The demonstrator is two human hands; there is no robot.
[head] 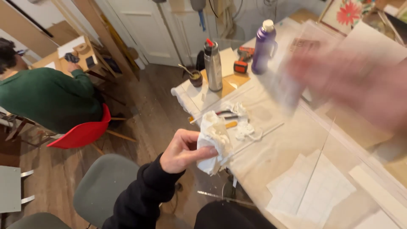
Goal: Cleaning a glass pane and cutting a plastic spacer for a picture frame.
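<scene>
— Wooden planks cover the floor [148, 106], and a long worktable [288, 144] under a pale sheet runs from about five o'clock up toward one o'clock. White panelled doors [169, 29] close the far wall at twelve.

— What stands on that table?

— At the far end, near twelve o'clock, a steel flask [213, 65] with a red tip, a purple bottle [263, 46] to its right, a small dark cup [195, 78] with a stick in it to its left, and an orange power tool [243, 59] between the two bottles. White gridded sheets [313, 186] lie at about four o'clock.

— Anyone else here?

— A person in a green sweater [46, 95] sits at nine o'clock on a red chair [85, 131], bent over another desk. Two grey chairs [101, 186] stand at seven.

— And the hands?

— The left hand [182, 150], out of a black sleeve, pinches a crumpled white rag [214, 142] between thumb and fingers, right at the table's near edge, around the centre of the view. The rag is wrinkled, bunched, hanging down in folds. More white scraps [243, 123] lie just beyond it, beside some pens.

— The right?

— The right hand [360, 85] is a pinkish blur at two o'clock, above the table. I can't tell whether it grips anything.
</scene>
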